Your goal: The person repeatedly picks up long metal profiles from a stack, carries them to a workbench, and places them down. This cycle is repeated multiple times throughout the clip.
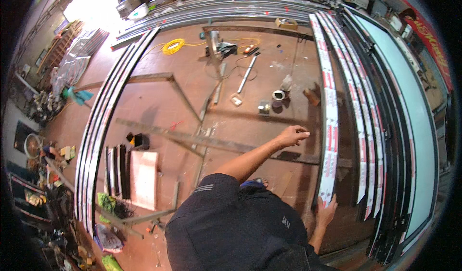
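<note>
One long bar (330,102) sits grasped by the right hand (327,214), seemingly being positioned; the empty, loosely curled left hand (292,136) should next steady it.

bar (330,112) with smooth, plastic-looking face, shirt (240,225) of matt cloth, beam (226,144) of rough, rusty-looking metal, floor (149,95) of smooth, slightly glossy tile, panel (424,136) smooth like glass

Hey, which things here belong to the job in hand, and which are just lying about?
Part of the job, it seems:
long film-covered strip, gripped near its end by the right hand
similar strips beside it

Apparently just lying about:
yellow cable coil
dark pot
pale board
</note>
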A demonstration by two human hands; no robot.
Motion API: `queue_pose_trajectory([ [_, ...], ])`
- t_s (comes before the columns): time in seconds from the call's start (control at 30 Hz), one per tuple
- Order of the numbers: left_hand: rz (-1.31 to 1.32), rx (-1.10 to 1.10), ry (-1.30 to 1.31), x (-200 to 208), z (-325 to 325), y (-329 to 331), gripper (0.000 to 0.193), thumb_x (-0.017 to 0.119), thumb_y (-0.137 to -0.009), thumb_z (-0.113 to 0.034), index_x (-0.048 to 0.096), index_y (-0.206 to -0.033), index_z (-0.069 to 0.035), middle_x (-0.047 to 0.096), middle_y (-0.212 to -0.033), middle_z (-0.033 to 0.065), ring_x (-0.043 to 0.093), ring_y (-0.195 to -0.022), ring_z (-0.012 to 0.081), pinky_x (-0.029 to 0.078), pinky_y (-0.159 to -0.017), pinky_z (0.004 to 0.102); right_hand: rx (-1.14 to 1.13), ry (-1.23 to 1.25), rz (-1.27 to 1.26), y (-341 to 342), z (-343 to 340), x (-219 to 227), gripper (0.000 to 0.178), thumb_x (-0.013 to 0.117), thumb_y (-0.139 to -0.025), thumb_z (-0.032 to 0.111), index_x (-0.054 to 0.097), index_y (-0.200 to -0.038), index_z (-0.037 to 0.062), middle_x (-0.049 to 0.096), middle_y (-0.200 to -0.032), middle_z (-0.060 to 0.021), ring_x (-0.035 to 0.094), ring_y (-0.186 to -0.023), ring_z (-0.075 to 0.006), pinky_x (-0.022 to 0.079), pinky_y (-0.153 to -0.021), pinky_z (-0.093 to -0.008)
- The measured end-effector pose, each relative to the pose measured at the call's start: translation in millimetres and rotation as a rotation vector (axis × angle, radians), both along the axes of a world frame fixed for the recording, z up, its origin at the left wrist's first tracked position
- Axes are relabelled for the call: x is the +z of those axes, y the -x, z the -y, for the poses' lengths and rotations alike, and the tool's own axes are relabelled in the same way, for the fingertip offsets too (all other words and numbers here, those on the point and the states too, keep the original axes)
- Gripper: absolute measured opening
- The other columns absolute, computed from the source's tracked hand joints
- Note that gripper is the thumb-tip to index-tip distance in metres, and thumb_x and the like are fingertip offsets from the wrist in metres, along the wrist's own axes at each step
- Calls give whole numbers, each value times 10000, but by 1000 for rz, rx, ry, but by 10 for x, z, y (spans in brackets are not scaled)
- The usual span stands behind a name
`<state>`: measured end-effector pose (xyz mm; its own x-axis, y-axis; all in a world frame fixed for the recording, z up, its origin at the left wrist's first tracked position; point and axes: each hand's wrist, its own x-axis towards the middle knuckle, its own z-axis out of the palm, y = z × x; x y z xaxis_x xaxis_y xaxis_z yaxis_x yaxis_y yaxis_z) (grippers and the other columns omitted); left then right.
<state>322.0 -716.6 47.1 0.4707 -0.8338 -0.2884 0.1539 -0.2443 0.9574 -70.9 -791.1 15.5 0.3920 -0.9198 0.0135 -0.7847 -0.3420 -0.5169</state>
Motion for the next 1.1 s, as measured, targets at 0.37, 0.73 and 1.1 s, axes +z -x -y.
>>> queue_pose_trajectory([
  [0.37, -547, 160, 12, -980, 2431, -891, 752, 755, -917, -532, 563, -1369, 38, 694, -1079, 154, 632, -721, 217, 526, -556, 360, -286, -40, -101, -99, -192, 145, 656, 894, -716, 467, 628, -1095, 3, 663, -1047, -212, 647, -996, -438, 506, -858, -519],
  [0.73, -562, 324, 180, -1123, 2505, -1107, 431, 745, -934, -195, 616, -1204, 115, 714, -1117, 187, 712, -987, 280, 567, -867, 417, -417, 31, -157, 378, -831, 241, 600, 930, -655, 442, 627, -937, 8, 628, -955, -200, 618, -923, -444, 494, -801, -527],
  [1.1, -757, 464, 486, -212, 532, -1395, 614, 593, -959, -673, 610, -1162, -94, 701, -889, 91, 711, -773, 287, 620, -720, 478, -337, 335, -80, 385, -1423, -19, 696, 817, -719, 671, 612, -928, 40, 649, -1003, -142, 608, -971, -384, 484, -836, -482],
])
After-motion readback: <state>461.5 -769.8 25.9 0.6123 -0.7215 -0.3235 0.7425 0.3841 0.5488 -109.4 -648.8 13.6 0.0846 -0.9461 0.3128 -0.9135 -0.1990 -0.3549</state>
